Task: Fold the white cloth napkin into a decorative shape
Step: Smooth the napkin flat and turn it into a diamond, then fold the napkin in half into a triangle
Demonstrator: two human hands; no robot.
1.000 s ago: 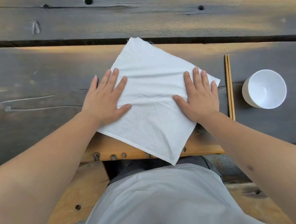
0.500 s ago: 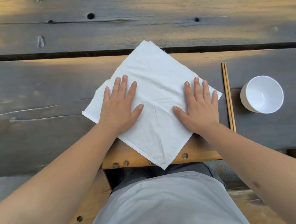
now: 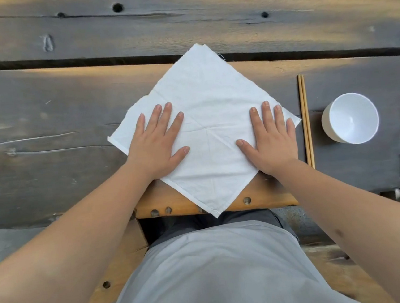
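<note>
The napkin (image 3: pixel 211 115) lies flat on the table (image 3: pixel 43 123) in the centre of the frame, turned as a diamond: one corner points to the top of the frame, just across the dark gap between the planks, and the opposite corner points to the bottom, hanging a little past the table's near edge. The other two corners point left and right. Old creases cross near the middle of the cloth.

The left hand (image 3: pixel 157 143) rests palm-down on the left part of the napkin, fingers spread and flat, gripping nothing. The right hand (image 3: pixel 270 139) lies the same way on the right part, open and flat, with its little finger close to the right corner. Neither hand pinches any cloth.

What the next fold likely turns on is the diagonal. The hands sit either side of the line that runs from the top corner to the bottom corner, and both lie roughly along the left-to-right diagonal. The bottom corner is the nearer one, below the wrists and between them; the top corner is well beyond the fingertips. Bringing the bottom corner up to the top one would seem the shorter reach, and either hand is about equally placed for it.

The chopsticks (image 3: pixel 305 120) lie just right of the right corner, running top to bottom, with the bowl (image 3: pixel 351 118) beyond them.
</note>
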